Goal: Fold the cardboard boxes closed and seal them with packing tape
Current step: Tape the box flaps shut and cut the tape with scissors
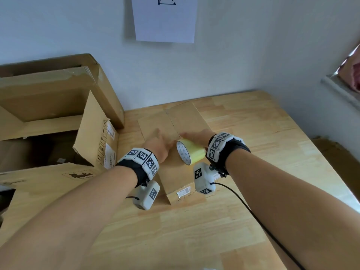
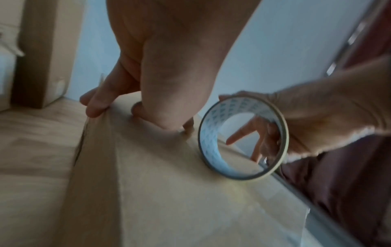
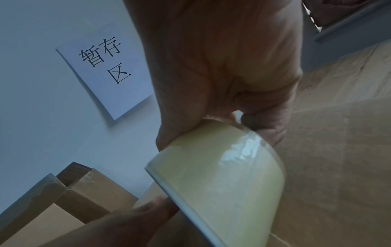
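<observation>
A flat brown cardboard box (image 1: 187, 117) lies closed on the wooden table, its flaps meeting at a seam along the top. My left hand (image 1: 158, 140) presses down on the box top just left of the seam, fingers (image 2: 95, 103) spread near the box's left edge. Right beside it, my right hand (image 1: 194, 136) grips a yellowish roll of packing tape (image 1: 190, 152), which stands on edge on the box (image 2: 169, 192). In the left wrist view the tape roll (image 2: 243, 138) touches the cardboard. The right wrist view shows the tape roll (image 3: 222, 175) up close under my right hand (image 3: 222, 75).
A large open cardboard box (image 1: 58, 133) with raised flaps stands at the left, another tall box (image 1: 48, 84) behind it against the wall. A paper sign (image 1: 165, 18) hangs on the wall. Bare wooden table (image 1: 253, 133) extends to the right and front. A cable (image 1: 253, 211) trails from my right wrist.
</observation>
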Available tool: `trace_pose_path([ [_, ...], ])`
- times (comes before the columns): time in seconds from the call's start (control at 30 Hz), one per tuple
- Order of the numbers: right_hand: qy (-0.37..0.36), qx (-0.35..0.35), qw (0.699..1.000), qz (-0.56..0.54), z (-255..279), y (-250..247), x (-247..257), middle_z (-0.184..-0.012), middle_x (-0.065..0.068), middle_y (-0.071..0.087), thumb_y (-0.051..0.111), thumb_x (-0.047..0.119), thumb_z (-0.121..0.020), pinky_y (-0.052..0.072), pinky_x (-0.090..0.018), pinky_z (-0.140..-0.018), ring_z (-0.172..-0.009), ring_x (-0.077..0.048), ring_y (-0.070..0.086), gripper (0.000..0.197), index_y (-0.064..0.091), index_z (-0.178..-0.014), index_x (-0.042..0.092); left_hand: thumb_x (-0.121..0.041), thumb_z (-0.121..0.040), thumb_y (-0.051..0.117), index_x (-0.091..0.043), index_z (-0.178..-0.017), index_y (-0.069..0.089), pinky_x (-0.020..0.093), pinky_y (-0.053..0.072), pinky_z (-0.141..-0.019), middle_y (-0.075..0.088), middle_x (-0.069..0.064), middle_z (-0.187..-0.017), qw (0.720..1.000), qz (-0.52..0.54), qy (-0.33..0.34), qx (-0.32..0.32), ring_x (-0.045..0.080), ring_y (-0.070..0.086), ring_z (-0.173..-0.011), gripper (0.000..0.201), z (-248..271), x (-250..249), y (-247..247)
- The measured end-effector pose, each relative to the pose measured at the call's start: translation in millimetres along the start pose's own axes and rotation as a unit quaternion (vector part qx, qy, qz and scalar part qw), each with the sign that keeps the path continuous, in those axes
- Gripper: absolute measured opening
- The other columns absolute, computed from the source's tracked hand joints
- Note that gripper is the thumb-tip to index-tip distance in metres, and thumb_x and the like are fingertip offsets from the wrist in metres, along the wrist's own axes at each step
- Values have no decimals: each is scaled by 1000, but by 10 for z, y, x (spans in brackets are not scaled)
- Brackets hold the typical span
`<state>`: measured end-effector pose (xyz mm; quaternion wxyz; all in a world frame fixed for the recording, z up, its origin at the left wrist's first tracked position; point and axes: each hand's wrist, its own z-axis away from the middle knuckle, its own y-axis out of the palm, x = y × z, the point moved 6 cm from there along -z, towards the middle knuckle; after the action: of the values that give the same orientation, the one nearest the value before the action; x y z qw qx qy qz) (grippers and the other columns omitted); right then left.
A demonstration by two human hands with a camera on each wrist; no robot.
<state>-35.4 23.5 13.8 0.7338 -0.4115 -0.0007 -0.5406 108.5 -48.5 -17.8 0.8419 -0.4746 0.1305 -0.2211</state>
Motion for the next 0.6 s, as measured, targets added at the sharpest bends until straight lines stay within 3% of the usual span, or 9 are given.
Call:
trace_pose_path([
  [0.1,-6,-1,1000,-13,13,15,-12,-83,-2,54,58,68,-75,44,-35,-87,-80,-21,53,58,48,-84,12,-6,-95,36,-39,-150,8,35,45,-94,4,16,-157,999,-8,51,-6,33,46,-123,70,100,12,-1],
  [0.17,-14,-3,1000,-25,17,38,30,-106,-4,55,59,68,-74,43,-36,-92,-94,-25,51,61,49,-104,16,-16,-99,35,-39,-151,6,37,39,-101,-11,15,-158,998,19,58,18,34,36,-134,64,129,44,71],
  [0.27,-36,-67,997,-6,-4,37,81,-140,-15,39,59,76,-66,41,-41,-98,-121,-31,46,102,35,-138,8,-33,-100,36,-34,-151,-4,37,31,-107,-9,20,-157,997,45,54,37,32,30,-139,65,105,13,156],
  [0.3,-66,-101,993,-3,5,13,112,-138,-15,37,58,77,-65,43,-42,-96,-118,-31,48,101,38,-135,8,-35,-100,37,-33,-151,-5,37,32,-107,-10,20,-157,997,47,51,40,33,32,-138,66,85,-5,169],
  [0.37,-110,-117,987,-1,39,-7,151,-105,-8,49,55,75,-71,48,-32,-73,-84,-21,56,69,51,-100,12,-36,-100,36,-31,-151,-6,38,38,-104,-8,18,-158,996,57,38,52,34,34,-137,67,86,-34,140],
  [0.43,-110,-57,992,22,58,31,139,-72,-1,45,45,71,-82,36,-25,-54,-59,-15,45,55,43,-73,16,-34,-100,37,-31,-151,-6,36,47,-91,-16,16,-157,996,68,24,58,35,47,-125,66,116,-50,81],
  [0.5,-117,-8,993,0,53,70,101,-80,-3,50,41,61,-90,35,-26,-59,-71,-18,48,58,57,-91,6,-32,-101,38,-31,-152,-2,33,49,-81,-21,16,-156,996,67,19,56,31,56,-114,65,165,-78,38],
  [0.57,-125,23,990,-60,45,98,40,-95,-4,52,45,53,-92,39,-25,-68,-85,-19,51,59,55,-119,1,-33,-100,39,-31,-152,1,33,49,-83,-20,15,-156,996,66,15,49,30,56,-115,64,190,-89,36],
  [0.6,-126,32,987,-90,68,103,10,-95,-4,54,48,47,-93,41,-24,-67,-83,-18,53,55,54,-123,2,-35,-100,39,-31,-152,1,34,48,-86,-19,16,-156,997,64,14,45,31,53,-119,64,183,-81,50],
])
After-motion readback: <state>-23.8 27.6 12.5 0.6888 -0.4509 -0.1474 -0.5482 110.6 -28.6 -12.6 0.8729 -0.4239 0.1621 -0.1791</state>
